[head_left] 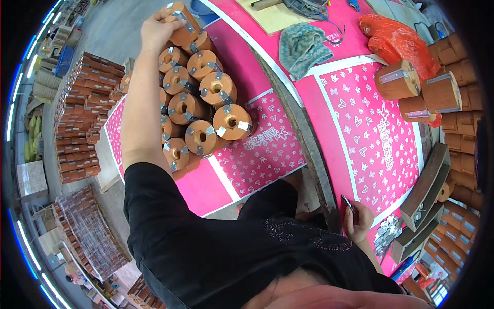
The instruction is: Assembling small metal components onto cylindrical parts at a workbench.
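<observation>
My left arm stretches to the far left, where my left hand (158,32) is closed over the upper side of a brown wooden cylinder (181,37) with a metal plate on its side. That cylinder is at the far end of a group of similar cylinders (218,88), with round center holes and small metal clips on their rims. My right hand (359,221) is at the near edge of the pink worktable, fingers closed around a thin, dark and silvery object (348,204) whose kind I cannot make out. Beside it lies a pile of flat metal pieces (387,236).
Three cylinders (398,80) stand near a red plastic bag (396,38) on the right. A teal cloth (304,50) lies on the pink sheet (378,144). A long wooden tray (426,185) lines the right side. Stacked brown pieces (85,113) fill the floor at left.
</observation>
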Available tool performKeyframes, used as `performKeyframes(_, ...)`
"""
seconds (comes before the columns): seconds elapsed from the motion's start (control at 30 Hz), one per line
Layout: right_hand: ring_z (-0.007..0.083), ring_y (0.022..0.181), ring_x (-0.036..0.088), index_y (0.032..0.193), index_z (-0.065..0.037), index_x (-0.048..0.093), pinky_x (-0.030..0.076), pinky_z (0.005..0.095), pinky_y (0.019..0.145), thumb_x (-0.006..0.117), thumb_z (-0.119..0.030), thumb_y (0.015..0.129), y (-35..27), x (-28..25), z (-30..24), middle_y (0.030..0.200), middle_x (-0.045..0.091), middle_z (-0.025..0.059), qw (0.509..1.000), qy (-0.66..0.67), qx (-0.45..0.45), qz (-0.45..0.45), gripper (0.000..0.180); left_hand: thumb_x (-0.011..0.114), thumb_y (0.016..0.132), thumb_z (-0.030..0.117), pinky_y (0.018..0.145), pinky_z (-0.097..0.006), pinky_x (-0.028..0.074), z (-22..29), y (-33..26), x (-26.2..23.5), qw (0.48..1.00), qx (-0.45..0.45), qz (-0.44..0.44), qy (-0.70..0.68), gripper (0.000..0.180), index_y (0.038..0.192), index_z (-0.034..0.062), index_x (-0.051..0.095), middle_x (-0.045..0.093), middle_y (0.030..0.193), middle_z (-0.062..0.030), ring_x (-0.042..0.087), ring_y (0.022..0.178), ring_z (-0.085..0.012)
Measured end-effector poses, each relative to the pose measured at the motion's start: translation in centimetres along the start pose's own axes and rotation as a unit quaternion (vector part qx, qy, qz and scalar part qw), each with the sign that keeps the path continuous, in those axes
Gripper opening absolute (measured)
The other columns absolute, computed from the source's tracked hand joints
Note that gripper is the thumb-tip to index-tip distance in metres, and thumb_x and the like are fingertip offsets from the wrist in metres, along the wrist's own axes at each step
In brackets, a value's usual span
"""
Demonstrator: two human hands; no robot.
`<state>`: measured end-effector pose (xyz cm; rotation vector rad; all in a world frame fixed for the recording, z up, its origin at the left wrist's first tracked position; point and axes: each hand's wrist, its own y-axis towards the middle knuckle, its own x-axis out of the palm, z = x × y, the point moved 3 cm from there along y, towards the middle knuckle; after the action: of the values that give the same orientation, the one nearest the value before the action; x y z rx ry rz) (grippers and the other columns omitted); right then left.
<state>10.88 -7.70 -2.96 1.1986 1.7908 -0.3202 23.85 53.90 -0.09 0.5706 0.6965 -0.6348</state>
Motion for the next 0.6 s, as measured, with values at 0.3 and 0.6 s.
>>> performKeyframes(0.3,0.0233,0.05,0.054,0.084,-0.003,0.058,0.039,0.0315,0.046,0.067,-0.007,0.07,-0.3,0.0,0.0,0.063,0.057,0.0087,1.0,0.002,0.001,0.008,0.017,0.081,0.056,0.036,0.08,-0.033,0.049,0.1,-1.2,2.2,0.998,-0.001,-0.003,0.062,0.06,0.102,0.0016,0.063,0.066,0.091,-0.014,0.063,0.088,-0.0232)
performKeyframes(0.6,0.0231,0.051,0.055,0.084,-0.004,0.059,0.04,0.0316,0.046,0.068,-0.007,0.07,-0.2,-0.1,-0.2,0.063,0.058,0.0089,1.0,0.003,-0.008,0.017,0.017,0.08,0.057,0.036,0.082,-0.033,0.048,-0.5,-1.4,2.3,0.998,-0.029,0.014,0.056,0.061,0.104,0.0021,0.063,0.066,0.095,-0.0146,0.063,0.09,-0.0232)
